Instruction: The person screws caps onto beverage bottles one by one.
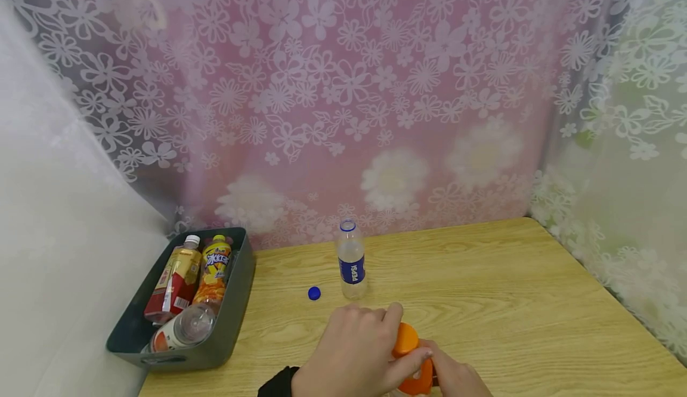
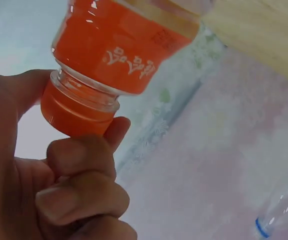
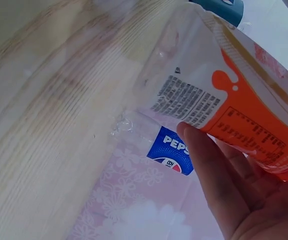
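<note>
My left hand (image 1: 349, 346) pinches the orange cap (image 2: 76, 112) of a clear plastic bottle between thumb and fingers. The bottle (image 3: 234, 105) has an orange and white label, and its cap is on the neck. My right hand (image 3: 239, 187) grips the body of this bottle, also seen at the bottom of the head view. Beyond the hands, a clear Pepsi bottle (image 1: 352, 270) stands upright with its mouth uncovered. To its left, a blue cap (image 1: 314, 293) lies on the table.
On the left of the wooden table (image 1: 483, 278) stands a dark grey bin (image 1: 236, 307). It holds a red and gold bottle (image 1: 177, 278), a yellow iced tea bottle (image 1: 214, 269) and a clear bottle (image 1: 188, 326). Floral curtains (image 1: 343, 87) hang along the back and sides.
</note>
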The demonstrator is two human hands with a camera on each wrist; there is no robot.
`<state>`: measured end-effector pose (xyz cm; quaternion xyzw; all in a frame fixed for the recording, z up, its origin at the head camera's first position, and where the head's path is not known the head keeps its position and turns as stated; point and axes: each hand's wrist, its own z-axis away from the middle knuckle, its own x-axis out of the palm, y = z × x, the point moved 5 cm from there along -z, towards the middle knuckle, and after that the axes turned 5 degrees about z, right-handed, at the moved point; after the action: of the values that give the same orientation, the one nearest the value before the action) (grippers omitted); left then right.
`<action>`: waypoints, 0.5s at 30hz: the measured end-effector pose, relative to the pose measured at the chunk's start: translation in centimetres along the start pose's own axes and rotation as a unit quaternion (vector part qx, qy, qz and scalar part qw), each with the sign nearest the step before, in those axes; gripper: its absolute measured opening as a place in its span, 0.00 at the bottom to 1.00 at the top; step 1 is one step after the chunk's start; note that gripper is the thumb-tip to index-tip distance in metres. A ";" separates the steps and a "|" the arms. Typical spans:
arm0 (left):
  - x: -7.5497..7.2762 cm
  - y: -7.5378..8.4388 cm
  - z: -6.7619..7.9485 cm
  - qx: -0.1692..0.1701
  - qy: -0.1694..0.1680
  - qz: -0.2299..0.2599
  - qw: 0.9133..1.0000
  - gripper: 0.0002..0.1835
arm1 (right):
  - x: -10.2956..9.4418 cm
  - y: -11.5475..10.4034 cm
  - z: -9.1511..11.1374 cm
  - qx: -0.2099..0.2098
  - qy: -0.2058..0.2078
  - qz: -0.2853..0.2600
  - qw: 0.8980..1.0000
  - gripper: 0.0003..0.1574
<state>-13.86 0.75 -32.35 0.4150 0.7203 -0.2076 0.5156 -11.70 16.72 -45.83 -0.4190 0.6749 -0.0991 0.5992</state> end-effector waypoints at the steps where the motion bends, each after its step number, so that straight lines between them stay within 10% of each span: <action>1: 0.1 0.0 0.0 -0.002 0.000 0.010 1.000 0.26 | 0.0 -0.1 0.0 0.001 0.002 -0.002 1.000 0.36; 10: 0.7 -0.4 -0.1 0.050 -0.055 0.134 0.988 0.18 | -0.1 -0.3 -0.2 -0.002 -0.019 0.015 1.000 0.36; 15: 0.6 -0.4 -0.4 0.107 -0.072 0.165 0.978 0.16 | -0.5 -0.4 -0.2 -0.078 -0.020 0.010 0.997 0.27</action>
<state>-14.48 1.07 -32.82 0.5643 0.5766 -0.2249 0.5463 -11.77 16.77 -45.17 -0.4592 0.6725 -0.0316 0.5795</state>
